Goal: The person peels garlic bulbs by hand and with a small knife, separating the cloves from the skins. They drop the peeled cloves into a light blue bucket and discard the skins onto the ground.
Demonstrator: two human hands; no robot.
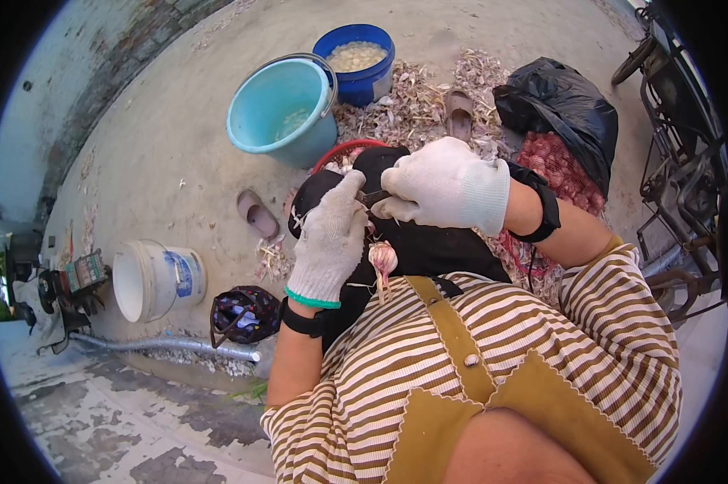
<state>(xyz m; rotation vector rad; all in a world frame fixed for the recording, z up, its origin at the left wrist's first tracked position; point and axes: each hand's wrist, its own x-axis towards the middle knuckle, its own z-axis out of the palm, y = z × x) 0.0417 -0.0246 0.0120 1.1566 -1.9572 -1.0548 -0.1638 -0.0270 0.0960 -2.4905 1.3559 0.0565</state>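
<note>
White-gloved, my left hand (331,242) clamps a pinkish papery garlic bulb (382,258); my right hand (444,187) pinches a small dark tool (373,196), both hands touching.

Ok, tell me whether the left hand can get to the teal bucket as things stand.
Probably yes: the teal bucket stands open-topped just past the knee, with no object between it and the left hand. But that hand looks closed on a garlic bulb, so its grip is taken.

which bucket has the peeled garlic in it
The small dark blue bucket, behind the larger light blue bucket, which looks nearly empty; the white bucket lies on its side.
</note>
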